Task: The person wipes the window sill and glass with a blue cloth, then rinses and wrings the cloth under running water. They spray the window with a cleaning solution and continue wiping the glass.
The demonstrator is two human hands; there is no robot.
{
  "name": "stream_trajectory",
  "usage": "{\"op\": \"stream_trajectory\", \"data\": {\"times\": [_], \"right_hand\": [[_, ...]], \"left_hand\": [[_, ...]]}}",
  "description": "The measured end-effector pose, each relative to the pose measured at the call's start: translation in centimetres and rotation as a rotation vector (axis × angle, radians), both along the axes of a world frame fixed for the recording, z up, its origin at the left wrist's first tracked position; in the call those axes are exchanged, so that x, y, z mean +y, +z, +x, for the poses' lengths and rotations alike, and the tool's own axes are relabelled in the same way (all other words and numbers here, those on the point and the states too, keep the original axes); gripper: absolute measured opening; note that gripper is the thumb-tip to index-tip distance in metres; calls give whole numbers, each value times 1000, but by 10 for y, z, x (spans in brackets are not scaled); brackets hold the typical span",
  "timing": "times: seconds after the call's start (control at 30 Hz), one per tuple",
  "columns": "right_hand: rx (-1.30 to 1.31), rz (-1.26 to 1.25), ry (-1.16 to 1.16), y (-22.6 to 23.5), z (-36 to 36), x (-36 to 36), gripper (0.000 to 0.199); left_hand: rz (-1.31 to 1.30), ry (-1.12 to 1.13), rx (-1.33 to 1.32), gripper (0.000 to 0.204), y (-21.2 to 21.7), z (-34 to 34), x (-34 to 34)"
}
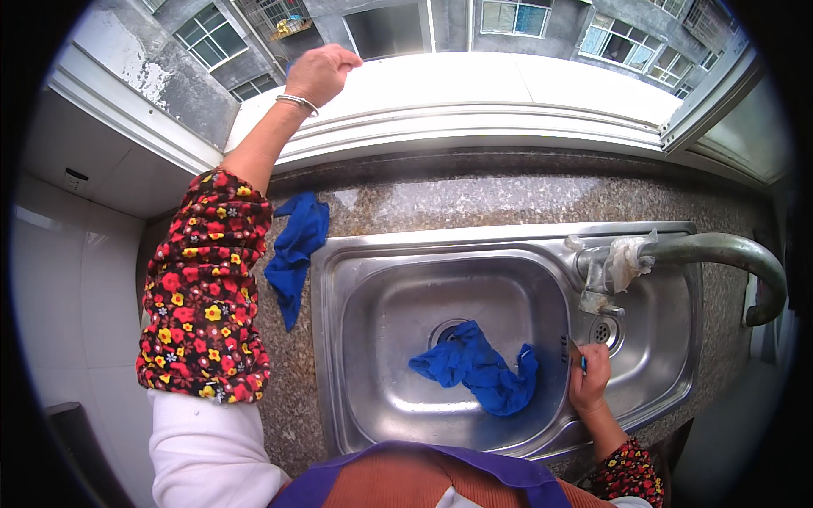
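Note:
My left hand [320, 74] is stretched far out over the white window ledge, its fingers curled closed. A speck of blue shows beside it, and what it holds, if anything, is hidden. My right hand [592, 378] is closed by the divider between the two sink bowls. From its fingers sticks a small thin tool with a blue part [583, 364], mostly covered. In the larger sink bowl [381, 313] a crumpled blue cloth [478, 364] lies partly over the drain. Another blue cloth [298, 245] rests on the speckled counter, left of the sink, below my left forearm.
A curved metal faucet [720, 250], wrapped in whitish material at its base, reaches right over the smaller bowl [652, 364]. The open window's white frame [474, 127] runs behind the counter [474, 199]. Outside stands a grey building. A tiled wall [76, 296] is at left.

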State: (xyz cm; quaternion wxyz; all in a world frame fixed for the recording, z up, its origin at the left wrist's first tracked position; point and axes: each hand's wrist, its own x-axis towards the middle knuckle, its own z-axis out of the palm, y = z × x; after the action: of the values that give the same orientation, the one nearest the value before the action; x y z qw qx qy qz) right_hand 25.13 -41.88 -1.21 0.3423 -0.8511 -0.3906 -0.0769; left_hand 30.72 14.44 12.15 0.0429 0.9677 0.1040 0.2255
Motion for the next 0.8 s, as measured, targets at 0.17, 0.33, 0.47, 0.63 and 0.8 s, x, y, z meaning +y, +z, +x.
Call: {"op": "stream_trajectory", "data": {"times": [0.17,0.33,0.47,0.63,0.8], "right_hand": [[8,1,5,1,0,0,26],[17,13,-13,1,0,1,26],[33,-1,-3,1,-1,0,27],[3,2,-18,1,0,0,26],[11,14,-28,1,1,-1,26]], "left_hand": [[92,-149,203,16,-42,2,-24],[82,-182,108,10,-48,-6,-36],[157,-188,154,5,-44,-1,-42],[291,-231,205,5,-45,7,-44],[348,-166,301,9,-44,9,-47]]}}
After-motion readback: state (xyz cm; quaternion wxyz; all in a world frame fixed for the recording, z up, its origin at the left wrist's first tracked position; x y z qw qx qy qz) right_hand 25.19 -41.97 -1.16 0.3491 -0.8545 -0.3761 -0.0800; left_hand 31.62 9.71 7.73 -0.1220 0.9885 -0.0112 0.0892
